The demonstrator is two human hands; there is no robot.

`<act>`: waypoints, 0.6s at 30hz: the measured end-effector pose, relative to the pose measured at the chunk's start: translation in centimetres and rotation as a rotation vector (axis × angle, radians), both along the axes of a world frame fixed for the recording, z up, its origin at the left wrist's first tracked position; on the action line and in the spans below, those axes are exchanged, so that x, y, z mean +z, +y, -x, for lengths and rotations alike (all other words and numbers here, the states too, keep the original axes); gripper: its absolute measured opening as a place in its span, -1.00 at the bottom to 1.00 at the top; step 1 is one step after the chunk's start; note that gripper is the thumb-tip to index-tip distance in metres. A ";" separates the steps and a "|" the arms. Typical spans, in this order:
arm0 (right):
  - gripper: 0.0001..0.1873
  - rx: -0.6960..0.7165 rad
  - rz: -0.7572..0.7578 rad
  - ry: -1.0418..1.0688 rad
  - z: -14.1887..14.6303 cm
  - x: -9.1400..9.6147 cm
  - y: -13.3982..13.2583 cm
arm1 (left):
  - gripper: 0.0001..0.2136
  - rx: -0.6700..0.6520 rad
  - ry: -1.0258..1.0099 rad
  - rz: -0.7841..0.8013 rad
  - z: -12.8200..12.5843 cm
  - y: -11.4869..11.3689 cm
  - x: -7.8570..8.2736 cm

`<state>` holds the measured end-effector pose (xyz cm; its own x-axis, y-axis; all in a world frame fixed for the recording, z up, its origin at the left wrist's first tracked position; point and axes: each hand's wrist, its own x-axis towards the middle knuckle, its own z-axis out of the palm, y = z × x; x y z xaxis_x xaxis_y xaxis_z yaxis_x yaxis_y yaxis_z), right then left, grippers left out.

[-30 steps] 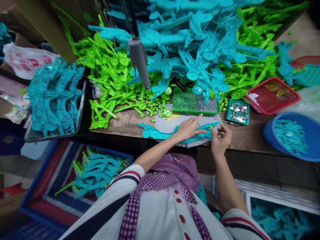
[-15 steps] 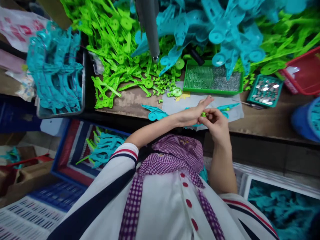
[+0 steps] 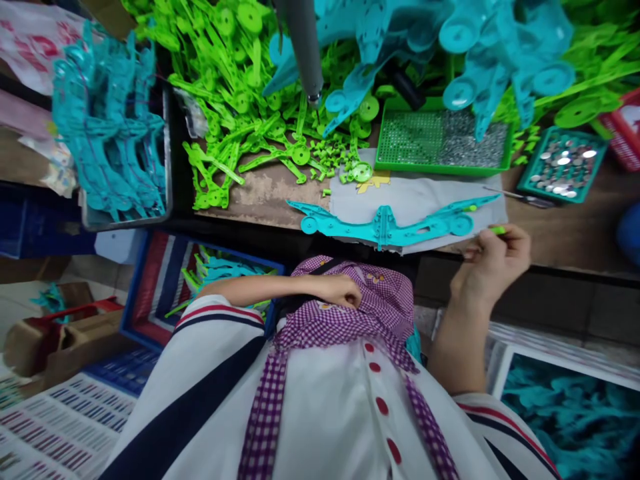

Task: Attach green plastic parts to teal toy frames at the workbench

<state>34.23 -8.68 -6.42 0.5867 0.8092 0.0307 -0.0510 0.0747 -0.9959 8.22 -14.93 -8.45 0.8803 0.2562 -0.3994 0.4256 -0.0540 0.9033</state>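
Note:
A long teal plastic bow-shaped part [image 3: 387, 225] lies on a grey cloth [image 3: 415, 197] at the bench's front edge. Just right of its end, my right hand [image 3: 493, 260] pinches a small green plastic piece [image 3: 497, 230]. My left hand [image 3: 340, 291] is pulled back against my chest over the purple checked cloth, its fingers curled with nothing visible in them.
Heaps of green parts [image 3: 240, 107] and teal parts [image 3: 450, 40] fill the bench's back. A grey hanging tool [image 3: 303, 47] dangles above. A green tray of screws [image 3: 443, 140] and a small teal tray of metal discs [image 3: 565, 163] sit right. A bin of teal parts [image 3: 113, 133] stands left.
My left hand has left the teal part and drawn back to my chest. My right hand has moved right, still holding the small green piece. The teal part now lies uncovered.

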 end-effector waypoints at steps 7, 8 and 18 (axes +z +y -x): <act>-0.70 0.085 0.055 -0.013 2.1 -1.7 -1.9 | -0.76 -0.039 0.123 -0.099 0.7 0.0 -0.5; -0.70 0.095 0.059 -0.001 2.3 -1.6 -1.9 | -0.75 -0.047 0.163 -0.109 0.7 0.0 -0.4; -0.76 0.324 -0.013 0.004 5.1 0.8 1.5 | -0.77 0.194 0.359 0.241 2.3 -2.0 -1.5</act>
<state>29.09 -7.20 -5.62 0.2989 0.9535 0.0399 -0.0785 0.0662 -0.9947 5.96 -16.91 -9.96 0.6208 0.2649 -0.7379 0.6945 0.2509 0.6744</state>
